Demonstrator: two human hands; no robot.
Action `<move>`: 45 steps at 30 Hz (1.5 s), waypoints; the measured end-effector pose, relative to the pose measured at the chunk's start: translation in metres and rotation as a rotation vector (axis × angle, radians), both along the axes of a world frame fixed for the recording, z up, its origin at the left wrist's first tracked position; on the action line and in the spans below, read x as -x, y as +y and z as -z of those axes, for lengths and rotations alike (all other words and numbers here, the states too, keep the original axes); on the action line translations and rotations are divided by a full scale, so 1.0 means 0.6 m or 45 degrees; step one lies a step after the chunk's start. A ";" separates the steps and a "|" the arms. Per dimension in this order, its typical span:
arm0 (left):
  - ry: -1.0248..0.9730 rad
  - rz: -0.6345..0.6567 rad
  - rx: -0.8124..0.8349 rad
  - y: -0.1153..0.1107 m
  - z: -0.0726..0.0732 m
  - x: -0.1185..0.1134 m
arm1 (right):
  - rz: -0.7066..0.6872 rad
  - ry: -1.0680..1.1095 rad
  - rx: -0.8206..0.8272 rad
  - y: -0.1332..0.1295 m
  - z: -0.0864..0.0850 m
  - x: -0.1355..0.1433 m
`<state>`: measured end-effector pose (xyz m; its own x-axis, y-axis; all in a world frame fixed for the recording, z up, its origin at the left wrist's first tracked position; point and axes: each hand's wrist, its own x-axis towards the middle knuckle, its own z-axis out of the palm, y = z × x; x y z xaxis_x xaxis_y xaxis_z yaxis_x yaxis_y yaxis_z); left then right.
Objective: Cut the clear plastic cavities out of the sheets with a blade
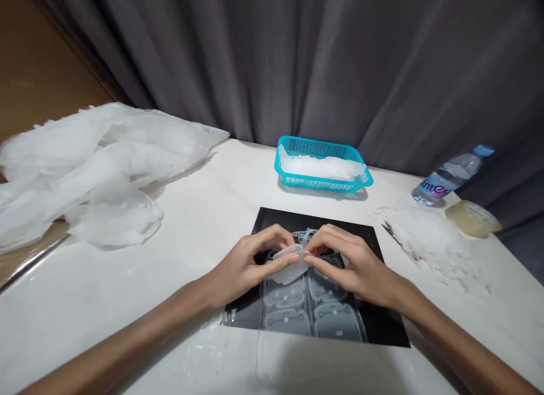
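Between both hands, over a black sheet (361,327), is a thin translucent plastic piece (287,276) with a rounded outline. My left hand (259,256) pinches its upper edge between thumb and fingers. From the other side, my right hand (346,259) pinches the same piece near its right edge, the fingertips of both hands almost touching. Below the hands, a clear moulded plastic sheet (287,321) with several rounded panels lies on the black sheet. The fingers partly hide the held piece and the far end of the moulded sheet.
A blue basket (323,185) with white translucent pieces stands at the back. Bags of white material (106,168) cover the left side. To the right are a water bottle (450,177), a yellowish tub (471,218), small pointed cutters (402,242) and a heap of white scraps (429,230).
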<state>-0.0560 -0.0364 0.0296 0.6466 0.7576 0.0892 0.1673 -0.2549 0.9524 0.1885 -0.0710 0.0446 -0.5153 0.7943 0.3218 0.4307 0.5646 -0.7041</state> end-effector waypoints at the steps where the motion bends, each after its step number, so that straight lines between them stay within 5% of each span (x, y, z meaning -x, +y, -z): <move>1: 0.032 -0.010 -0.056 -0.001 -0.002 0.001 | -0.005 -0.008 -0.008 0.000 0.000 0.000; 12: 0.050 -0.074 -0.149 0.003 -0.004 0.001 | -0.040 -0.227 0.010 0.006 -0.015 -0.018; 23: -0.057 -0.025 0.062 0.001 0.006 0.000 | -0.070 -0.318 0.132 0.006 -0.019 -0.020; 45: -0.075 0.059 0.140 0.002 0.010 -0.001 | 0.008 -0.068 0.272 -0.001 -0.017 -0.016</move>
<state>-0.0556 -0.0353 0.0238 0.6770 0.7345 0.0461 0.1011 -0.1548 0.9828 0.1979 -0.0717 0.0548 -0.5221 0.8446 0.1183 0.4733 0.4024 -0.7836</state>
